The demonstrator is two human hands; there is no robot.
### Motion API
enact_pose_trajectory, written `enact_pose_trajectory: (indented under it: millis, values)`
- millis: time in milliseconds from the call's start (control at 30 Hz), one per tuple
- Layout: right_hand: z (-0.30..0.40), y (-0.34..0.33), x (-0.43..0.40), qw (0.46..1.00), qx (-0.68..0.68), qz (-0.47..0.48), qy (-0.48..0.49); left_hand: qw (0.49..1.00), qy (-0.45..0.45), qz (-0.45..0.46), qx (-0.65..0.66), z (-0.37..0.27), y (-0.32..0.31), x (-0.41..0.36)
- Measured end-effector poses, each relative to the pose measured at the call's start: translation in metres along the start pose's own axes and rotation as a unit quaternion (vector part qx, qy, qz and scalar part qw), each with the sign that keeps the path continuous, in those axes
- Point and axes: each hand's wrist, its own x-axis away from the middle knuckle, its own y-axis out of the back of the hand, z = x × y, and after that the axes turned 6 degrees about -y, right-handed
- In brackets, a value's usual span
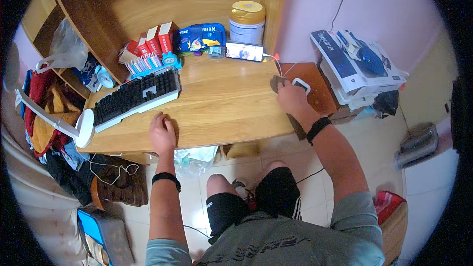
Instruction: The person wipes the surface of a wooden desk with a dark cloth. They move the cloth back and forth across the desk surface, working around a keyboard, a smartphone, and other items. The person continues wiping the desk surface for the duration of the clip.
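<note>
My left hand rests at the front edge of the wooden desk, with nothing in it and its thumb a little apart from the fingers. At the desk's right end, my right hand grips a brown cloth. Part of this cloth shows past the fingertips, and what looks like more of it hangs below the wrist over the edge. Close beside the right hand is a small white-framed device, partly covered by the hand. A black keyboard with a white frame lies beyond my left hand.
A phone with a plugged-in white cable leans before a gold-lidded can. Red books, a blue pouch and a blue pen rack line the back. A white desk lamp stands left; a quadcopter box lies right.
</note>
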Motion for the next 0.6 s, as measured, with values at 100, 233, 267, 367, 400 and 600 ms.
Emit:
enact_pose_trajectory:
  millis: [100, 233, 267, 367, 400, 600]
  values:
    - [-0.005, -0.006, 0.015, 1.0, 0.016, -0.021, 0.013, 1.0, 0.003, 0.0, 0.001, 0.002, 0.001, 0.0]
    - [-0.008, -0.013, 0.041, 0.999, 0.011, -0.026, 0.019, 1.0, -0.002, 0.007, -0.013, -0.006, 0.004, -0.001]
    - [-0.008, -0.013, 0.049, 1.0, 0.003, -0.025, 0.007, 1.0, -0.002, 0.008, -0.01, -0.007, 0.001, -0.001]
    - [-0.002, -0.006, 0.069, 1.0, 0.021, -0.022, 0.001, 0.999, -0.022, 0.029, -0.02, 0.005, 0.0, -0.001]
    - [-0.001, -0.005, 0.073, 0.999, 0.022, -0.023, -0.001, 0.998, -0.051, 0.047, -0.004, 0.011, -0.001, -0.004]
    - [0.032, 0.021, 0.092, 0.997, 0.012, 0.004, 0.072, 0.99, -0.102, 0.092, -0.017, 0.057, 0.011, -0.008]
